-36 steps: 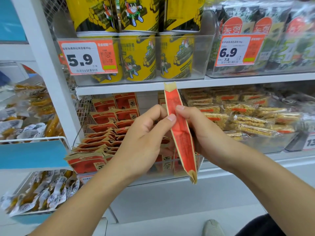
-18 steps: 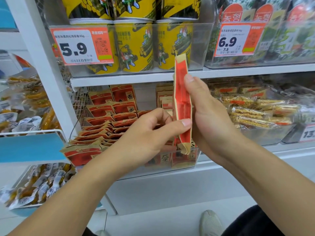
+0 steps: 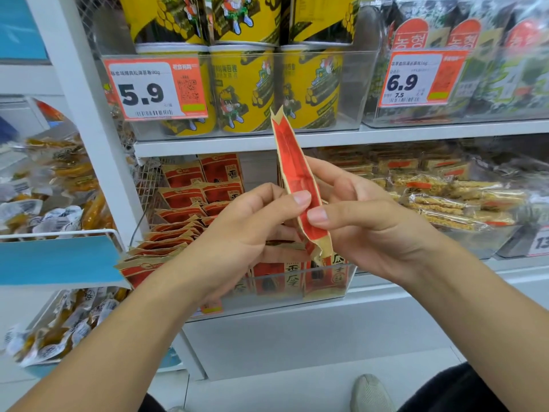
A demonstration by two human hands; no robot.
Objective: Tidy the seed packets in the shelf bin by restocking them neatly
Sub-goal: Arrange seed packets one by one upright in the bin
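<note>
Both hands are on one seed packet (image 3: pixel 300 185) right now. The left hand (image 3: pixel 249 230) pinches its edge with the thumb on top, and the right hand (image 3: pixel 365 227) pinches the lower part, thumb pressed on the red face. So each grip is narrow and closed on the packet, which is held edge-on, tilted, in front of the clear shelf bin (image 3: pixel 332 281). It looks light and crinkly, probably floppy, so I'd hold it by the sealed tan edges. The other packets (image 3: pixel 178 233) sit leaning in messy rows in the bin.
</note>
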